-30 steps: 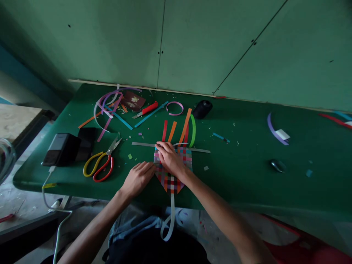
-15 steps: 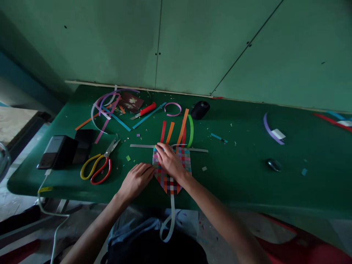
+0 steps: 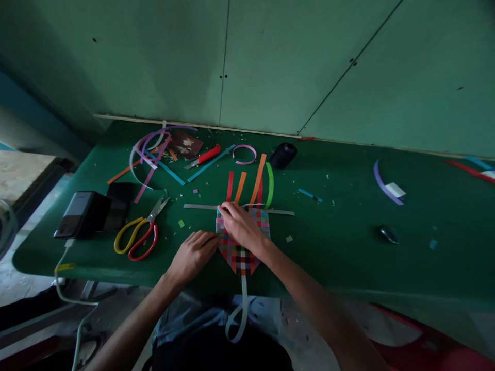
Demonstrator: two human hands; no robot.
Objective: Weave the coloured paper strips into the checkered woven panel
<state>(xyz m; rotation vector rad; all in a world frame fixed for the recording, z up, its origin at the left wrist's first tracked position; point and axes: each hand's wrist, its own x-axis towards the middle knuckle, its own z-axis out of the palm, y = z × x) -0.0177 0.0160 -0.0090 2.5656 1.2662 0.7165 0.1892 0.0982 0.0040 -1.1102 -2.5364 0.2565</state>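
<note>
A small woven mat (image 3: 260, 226) of many-coloured flat strips lies at the table's front edge, its lower end tapering. Red, orange and green strip ends (image 3: 269, 185) stick out from its top. A white strip (image 3: 199, 206) runs crosswise along the upper edge. My right hand (image 3: 242, 224) lies over the mat, its fingertips closed at the white strip near the top left corner. At the left edge my left hand (image 3: 196, 252) has its fingers together, gripping the mat's side; its thumb is hidden. A long white strip (image 3: 243, 304) hangs from the lower end over my lap.
Yellow-and-red-handled scissors (image 3: 145, 229) lie left, beside a black box-shaped device (image 3: 82, 214) with a white cable (image 3: 60, 281). Behind are a red cutter (image 3: 209, 154), loose strips (image 3: 166, 170), a pink ring (image 3: 244, 154) and a black spool (image 3: 283, 155). A dark mouse-like object (image 3: 389, 234) sits right.
The view has shifted very slightly. Both hands keep nearly the same place and grip on the mat, and nothing else has visibly moved.
</note>
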